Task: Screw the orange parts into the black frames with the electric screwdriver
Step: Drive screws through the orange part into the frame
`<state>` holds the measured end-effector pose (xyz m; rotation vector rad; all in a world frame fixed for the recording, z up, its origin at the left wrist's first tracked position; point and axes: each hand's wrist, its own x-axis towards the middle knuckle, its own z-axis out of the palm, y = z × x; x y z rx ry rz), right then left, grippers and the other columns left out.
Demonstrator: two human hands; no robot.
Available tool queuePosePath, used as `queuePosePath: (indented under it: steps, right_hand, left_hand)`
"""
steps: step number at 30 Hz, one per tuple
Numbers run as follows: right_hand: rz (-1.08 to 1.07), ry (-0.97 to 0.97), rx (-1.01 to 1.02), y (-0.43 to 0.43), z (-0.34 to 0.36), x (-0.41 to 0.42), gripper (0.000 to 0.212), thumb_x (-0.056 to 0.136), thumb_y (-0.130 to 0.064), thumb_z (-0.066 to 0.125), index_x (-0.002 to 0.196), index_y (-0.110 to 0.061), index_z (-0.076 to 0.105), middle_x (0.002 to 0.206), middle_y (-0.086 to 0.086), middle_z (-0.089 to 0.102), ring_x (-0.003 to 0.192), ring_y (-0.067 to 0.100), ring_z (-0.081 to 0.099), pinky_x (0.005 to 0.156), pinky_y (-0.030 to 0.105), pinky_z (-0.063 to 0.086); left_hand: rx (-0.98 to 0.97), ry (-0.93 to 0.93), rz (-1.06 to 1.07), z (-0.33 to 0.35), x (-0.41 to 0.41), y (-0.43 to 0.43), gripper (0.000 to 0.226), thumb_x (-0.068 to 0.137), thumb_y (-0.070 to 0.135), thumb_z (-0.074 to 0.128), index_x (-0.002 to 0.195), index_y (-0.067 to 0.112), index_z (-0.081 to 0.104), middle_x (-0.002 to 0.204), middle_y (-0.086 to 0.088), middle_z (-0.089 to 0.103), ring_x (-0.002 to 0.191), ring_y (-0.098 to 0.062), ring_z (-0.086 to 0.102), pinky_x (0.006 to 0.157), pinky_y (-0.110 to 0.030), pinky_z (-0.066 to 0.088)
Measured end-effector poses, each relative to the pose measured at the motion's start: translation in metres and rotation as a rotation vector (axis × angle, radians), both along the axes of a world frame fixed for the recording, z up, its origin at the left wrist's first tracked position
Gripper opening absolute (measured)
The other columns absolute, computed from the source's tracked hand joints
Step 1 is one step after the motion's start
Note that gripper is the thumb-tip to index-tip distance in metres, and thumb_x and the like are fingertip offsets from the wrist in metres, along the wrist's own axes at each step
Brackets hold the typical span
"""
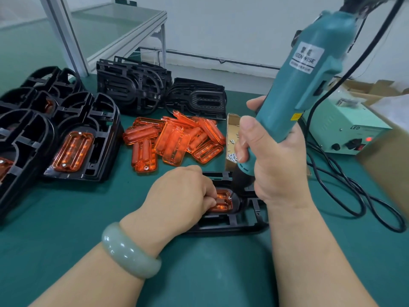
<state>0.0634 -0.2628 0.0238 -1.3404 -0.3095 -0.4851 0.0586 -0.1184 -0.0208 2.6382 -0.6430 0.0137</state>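
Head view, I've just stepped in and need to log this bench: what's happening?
A person is screwing an orange part into a black frame. The right hand grips the electric screwdriver, its tip down at a screw on the part, while the left hand holds the part steady. Loose orange parts lie behind; frames already fitted sit at the left.

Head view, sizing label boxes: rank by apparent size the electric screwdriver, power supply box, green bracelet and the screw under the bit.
1. electric screwdriver, nearest the camera.
2. power supply box and green bracelet: alike, unranked.
3. screw.
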Motion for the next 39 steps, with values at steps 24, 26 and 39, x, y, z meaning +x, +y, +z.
queuePosePath:
  steps: [24, 26, 39]
  right_hand:
    - [0.079, -0.003, 0.063, -0.009, -0.005, 0.002, 0.015, 0.083, -0.005, 0.056, 0.095, -0.013, 0.055, 0.055, -0.006, 0.048, 0.039, 0.014, 0.042, 0.048, 0.021, 0.038]
    - [0.073, 0.001, 0.076, -0.009, -0.005, 0.002, 0.015, 0.082, -0.006, 0.056, 0.094, -0.014, 0.055, 0.055, -0.008, 0.048, 0.038, 0.014, 0.042, 0.047, 0.021, 0.038]
    - [0.131, -0.001, 0.069, -0.009, -0.004, -0.001, 0.015, 0.084, -0.007, 0.059, 0.097, -0.013, 0.055, 0.054, -0.006, 0.049, 0.04, 0.013, 0.045, 0.047, 0.021, 0.04]
  left_hand:
    - [0.022, -0.018, 0.013, 0.0, -0.001, -0.001, 0.018, 0.086, 0.04, 0.06, 0.1, 0.036, 0.07, 0.09, 0.008, 0.05, 0.091, -0.016, 0.052, 0.078, -0.032, 0.046]
    - [0.025, -0.006, 0.011, 0.0, -0.001, -0.001, 0.018, 0.085, 0.04, 0.06, 0.101, 0.036, 0.069, 0.09, 0.007, 0.05, 0.094, -0.017, 0.052, 0.081, -0.035, 0.046]
    - [0.009, 0.033, -0.006, 0.001, 0.0, 0.003, 0.017, 0.086, 0.04, 0.06, 0.1, 0.037, 0.069, 0.088, 0.008, 0.049, 0.091, -0.014, 0.051, 0.081, -0.035, 0.045]
